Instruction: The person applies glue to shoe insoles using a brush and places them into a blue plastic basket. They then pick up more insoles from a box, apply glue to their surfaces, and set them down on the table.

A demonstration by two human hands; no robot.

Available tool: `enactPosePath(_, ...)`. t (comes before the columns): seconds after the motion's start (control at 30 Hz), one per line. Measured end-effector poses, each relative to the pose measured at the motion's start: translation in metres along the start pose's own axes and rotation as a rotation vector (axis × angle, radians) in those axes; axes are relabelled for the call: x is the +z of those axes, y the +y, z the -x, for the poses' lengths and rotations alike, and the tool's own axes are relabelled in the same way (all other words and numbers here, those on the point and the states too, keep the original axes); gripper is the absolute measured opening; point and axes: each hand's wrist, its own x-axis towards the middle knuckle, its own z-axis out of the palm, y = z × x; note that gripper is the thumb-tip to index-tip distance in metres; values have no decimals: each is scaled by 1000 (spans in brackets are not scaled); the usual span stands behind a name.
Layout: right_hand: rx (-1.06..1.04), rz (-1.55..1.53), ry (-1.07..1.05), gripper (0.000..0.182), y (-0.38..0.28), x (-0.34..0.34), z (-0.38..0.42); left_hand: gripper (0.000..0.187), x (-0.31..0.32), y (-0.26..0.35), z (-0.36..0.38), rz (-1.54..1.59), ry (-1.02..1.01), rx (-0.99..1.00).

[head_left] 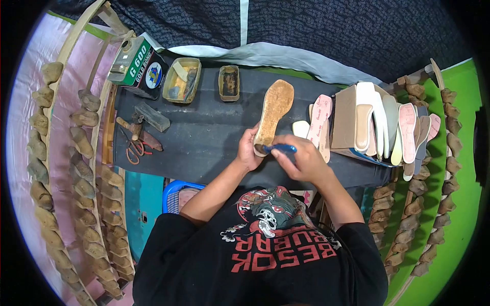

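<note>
My left hand (248, 151) grips the narrow heel end of a tan shoe insole (277, 99), its broad toe end pointing away from me. In my right hand (306, 159) is a brush with a blue handle (286, 148). The brush's dark tip rests on the heel end of the insole, close to my left fingers. Both hands are closed and held over the front part of the dark table (204, 148).
Loose insoles (320, 120) lie beside a cardboard box (349, 109) packed with more. At the left are a glue can (138, 69), two trays (182, 81) (229, 84), a hammer (133, 127) and pincers (137, 152). Racks of shoe lasts (84, 117) stand on both sides.
</note>
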Motion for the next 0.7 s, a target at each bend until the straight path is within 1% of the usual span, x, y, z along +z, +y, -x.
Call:
enactPosePath(0.07, 40, 5, 56, 18, 4, 0, -1, 49, 8, 3, 2, 42, 30, 24)
enactPosePath(0.1, 59, -3, 75, 18, 6, 0, -1, 51, 7, 4, 1, 50, -13, 34)
enactPosePath(0.13, 78, -12, 95, 18, 7, 1, 0, 51, 7, 3, 0, 48, -3, 30)
enactPosePath(0.2, 17, -13, 50, 17, -1, -1, -1, 52, 9, 3, 0, 45, 18, 22)
enactPosePath(0.23, -10, -14, 28, 17, -4, -1, -1, 56, 13, 4, 2, 14, 20, 6)
enactPosePath(0.33, 13, 7, 65, 16, 2, -1, -3, 56, 18, 1, 1, -25, 56, 6)
enactPosePath(0.37, 76, 28, 95, 16, 4, -2, -5, 57, 12, 0, 2, -22, 4, -15)
enactPosePath(0.47, 106, -5, 185, 17, 10, 1, -8, 57, 14, 0, 3, -69, -8, -7)
enactPosePath(0.5, 75, 32, 179, 19, 9, 3, -7, 59, 25, 2, 5, -50, -6, 6)
enactPosePath(0.6, -27, 31, 88, 19, -3, 6, -3, 53, 22, 2, 1, 8, 61, 41)
enactPosePath(0.63, -28, -2, 46, 18, -6, 5, -2, 49, 10, 1, -2, 42, -9, 44)
enactPosePath(0.7, 13, -29, 20, 18, -8, 3, -1, 47, -1, 3, -4, 60, -50, 25)
